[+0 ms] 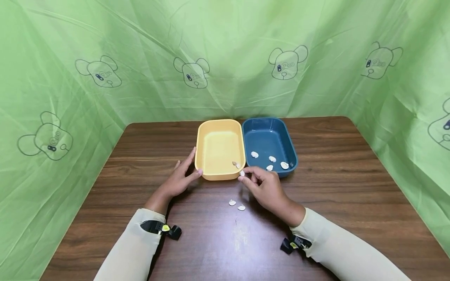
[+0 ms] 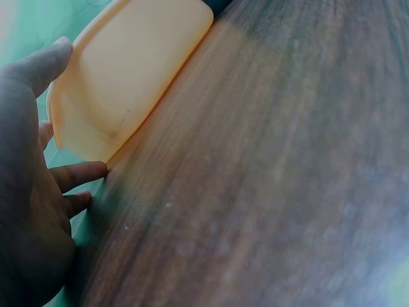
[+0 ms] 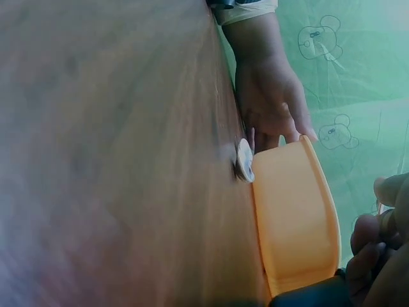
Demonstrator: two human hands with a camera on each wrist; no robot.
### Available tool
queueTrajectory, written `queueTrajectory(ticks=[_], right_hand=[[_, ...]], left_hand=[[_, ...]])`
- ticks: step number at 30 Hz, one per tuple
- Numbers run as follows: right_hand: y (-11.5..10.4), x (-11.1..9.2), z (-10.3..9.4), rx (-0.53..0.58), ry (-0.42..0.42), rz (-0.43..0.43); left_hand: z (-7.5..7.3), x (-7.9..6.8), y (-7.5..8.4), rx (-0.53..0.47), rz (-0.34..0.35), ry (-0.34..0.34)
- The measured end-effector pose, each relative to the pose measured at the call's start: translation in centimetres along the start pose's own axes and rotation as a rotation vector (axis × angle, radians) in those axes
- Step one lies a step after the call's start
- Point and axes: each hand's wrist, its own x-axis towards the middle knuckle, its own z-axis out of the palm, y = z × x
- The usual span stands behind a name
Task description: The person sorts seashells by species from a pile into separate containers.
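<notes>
In the head view my right hand point(image 1: 268, 190) pinches a small white seashell point(image 1: 242, 173) between thumb and forefinger, by the front right corner of the yellow tray point(image 1: 218, 176). My left hand point(image 1: 177, 180) touches that tray's left front side, its fingers extended along the wall and thumb at the rim; the left wrist view shows this hand point(image 2: 38, 166) against the tray point(image 2: 134, 70) too. A brownish shell point(image 1: 234, 163) and a pale one point(image 1: 238, 166) lie inside the yellow tray. Two white shells point(image 1: 232, 202) point(image 1: 241, 208) rest on the table in front.
A blue tray point(image 1: 264, 136) stands against the yellow tray's right side, with several white shells point(image 1: 284, 165) in it. Both trays are on a dark wooden table point(image 1: 334, 175). Green cloth point(image 1: 232, 39) with bear drawings hangs behind and at the sides.
</notes>
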Motion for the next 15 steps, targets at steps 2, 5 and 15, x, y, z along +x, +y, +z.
queueTrajectory(ticks=[2, 5, 15], right_hand=[[-0.1, 0.2, -0.1, -0.004, -0.001, 0.002], [-0.2, 0.5, -0.2, -0.012, -0.003, 0.0], [-0.6, 1.5, 0.0, 0.003, -0.025, 0.027]], left_hand=[[0.0, 0.0, 0.0, -0.001, -0.002, -0.001], [0.0, -0.1, -0.1, -0.003, -0.008, 0.003], [0.1, 0.0, -0.2, 0.0, -0.01, 0.0]])
